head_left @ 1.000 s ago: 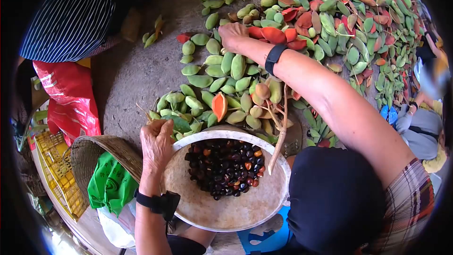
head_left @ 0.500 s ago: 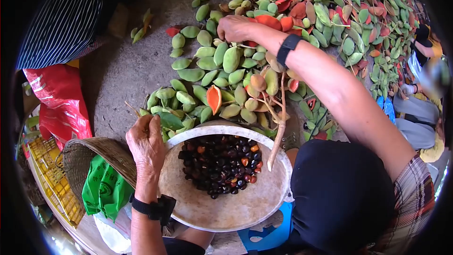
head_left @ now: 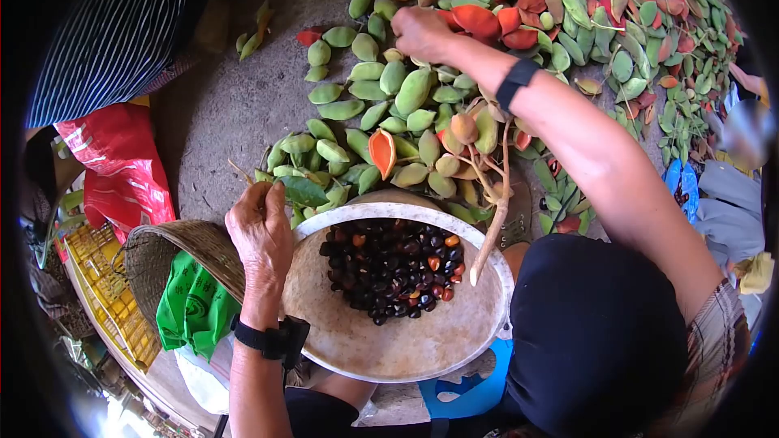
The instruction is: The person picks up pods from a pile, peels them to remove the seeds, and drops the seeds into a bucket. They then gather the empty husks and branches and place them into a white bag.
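Note:
My left hand (head_left: pixel 260 231) is closed at the left rim of a wide pale bowl (head_left: pixel 398 361), its fingers pinched beside a thin stem (head_left: pixel 239 170). What they hold is hidden. Dark glossy seeds (head_left: pixel 393 272), a few of them orange or red, lie in the bowl. My right hand (head_left: pixel 422 34) reaches in among the green pods (head_left: pixel 415 91), fingers curled down and mostly out of sight, so I cannot tell what is in them. A split orange pod (head_left: pixel 382 154) lies behind the bowl. A cut branch (head_left: pixel 492 231) with pods at its far end overlaps the bowl's right rim.
A large heap of green and red pods (head_left: pixel 625 65) spreads over the ground at upper right. Left of the bowl are a woven basket (head_left: pixel 150 264), a green bag (head_left: pixel 195 300), a yellow crate (head_left: pixel 101 276) and a red bag (head_left: pixel 130 166). Another person's striped clothing (head_left: pixel 114 40) shows at upper left.
The view has shifted, so the bowl and pods sit slightly right and higher. My right hand has moved a little within the pods; my left hand stays by the rim.

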A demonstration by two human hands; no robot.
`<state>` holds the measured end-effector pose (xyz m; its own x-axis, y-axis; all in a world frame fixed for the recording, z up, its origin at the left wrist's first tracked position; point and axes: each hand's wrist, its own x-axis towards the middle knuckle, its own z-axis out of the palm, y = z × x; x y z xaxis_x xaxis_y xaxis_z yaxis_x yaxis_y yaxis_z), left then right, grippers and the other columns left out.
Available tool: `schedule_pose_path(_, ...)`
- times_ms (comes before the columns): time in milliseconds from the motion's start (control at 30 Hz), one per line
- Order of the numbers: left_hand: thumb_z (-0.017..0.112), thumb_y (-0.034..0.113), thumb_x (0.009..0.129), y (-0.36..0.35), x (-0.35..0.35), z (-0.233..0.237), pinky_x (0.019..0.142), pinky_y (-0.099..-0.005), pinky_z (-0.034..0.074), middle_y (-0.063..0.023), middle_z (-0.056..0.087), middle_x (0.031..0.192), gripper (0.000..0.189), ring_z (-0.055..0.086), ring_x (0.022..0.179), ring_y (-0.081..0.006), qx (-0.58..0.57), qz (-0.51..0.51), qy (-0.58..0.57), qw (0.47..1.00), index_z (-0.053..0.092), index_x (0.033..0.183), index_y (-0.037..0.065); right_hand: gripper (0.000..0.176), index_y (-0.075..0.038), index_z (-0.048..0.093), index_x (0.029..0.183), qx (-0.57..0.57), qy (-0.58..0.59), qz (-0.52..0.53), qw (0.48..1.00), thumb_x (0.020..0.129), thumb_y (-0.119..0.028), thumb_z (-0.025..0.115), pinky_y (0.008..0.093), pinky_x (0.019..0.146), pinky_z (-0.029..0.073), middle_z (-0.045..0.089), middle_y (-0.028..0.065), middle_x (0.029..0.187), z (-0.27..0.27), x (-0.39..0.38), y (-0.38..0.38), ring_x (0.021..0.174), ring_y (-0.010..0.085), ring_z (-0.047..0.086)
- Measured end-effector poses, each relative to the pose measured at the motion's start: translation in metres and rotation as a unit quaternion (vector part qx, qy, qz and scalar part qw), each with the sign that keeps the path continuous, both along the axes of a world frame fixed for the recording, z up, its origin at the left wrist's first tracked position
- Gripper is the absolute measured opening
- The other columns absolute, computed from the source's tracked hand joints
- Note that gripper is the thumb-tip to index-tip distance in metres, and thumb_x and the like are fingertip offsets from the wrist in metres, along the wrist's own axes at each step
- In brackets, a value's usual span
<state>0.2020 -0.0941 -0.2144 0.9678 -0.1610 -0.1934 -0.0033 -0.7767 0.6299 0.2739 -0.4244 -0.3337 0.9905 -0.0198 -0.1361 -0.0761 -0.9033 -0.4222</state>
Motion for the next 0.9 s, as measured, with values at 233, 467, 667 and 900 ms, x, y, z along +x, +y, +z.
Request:
schedule_pose_path(233, 0.06, 0.013, 0.083, 0.0, 0.0, -0.003, 0.053, -0.0318, 0.042, -0.0152, 0.056, 0.059, 0.021, 0.051, 0.054, -0.0154, -0.011, 0.019, 0.01, 1.0, 0.063, 0.085, -0.008, 0.02, 0.0, 0.067, 0.093, 0.528, 0.083, -0.038, 0.844, 0.074, -0.007, 0.068, 0.0215, 0.053, 0.051, 0.067, 0.007, 0.08, 0.135, -0.069, 0.022, 0.065, 0.0098, 0.063)
schedule_pose_path(467, 0.059, 0.009, 0.082, -0.005, 0.001, 0.003, 0.053, -0.029, 0.041, -0.0106, 0.058, 0.061, 0.018, 0.049, 0.054, -0.0124, 0.008, 0.006, 0.008, 1.0, 0.062, 0.084, -0.009, 0.019, 0.0, 0.069, 0.075, 0.58, 0.069, 0.223, 0.78, 0.06, 0.004, 0.057, 0.0332, 0.054, 0.045, 0.062, 0.0099, 0.061, 0.158, -0.133, 0.079, 0.057, 0.0145, 0.057)
schedule_pose_path(667, 0.059, 0.008, 0.082, -0.006, 0.001, 0.005, 0.051, -0.0281, 0.039, -0.0089, 0.055, 0.06, 0.017, 0.045, 0.054, -0.0105, 0.013, -0.004, 0.003, 1.0, 0.061, 0.084, -0.009, 0.015, -0.006, 0.059, 0.084, -0.158, -0.243, 0.107, 0.951, 0.069, -0.007, 0.057, 0.0386, 0.059, 0.049, 0.057, 0.0112, 0.084, 0.073, -0.051, -0.028, 0.084, 0.027, 0.057)
schedule_pose_path(900, 0.059, 0.008, 0.082, -0.005, 0.001, 0.002, 0.05, -0.027, 0.037, -0.0064, 0.052, 0.058, 0.016, 0.042, 0.054, -0.0094, -0.002, 0.005, 0.011, 1.0, 0.06, 0.081, -0.008, 0.028, -0.01, 0.06, 0.1, -0.112, -0.386, -0.009, 0.916, 0.073, -0.016, 0.06, 0.0438, 0.069, 0.047, 0.062, 0.0103, 0.083, 0.02, -0.113, -0.077, 0.083, 0.031, 0.06)
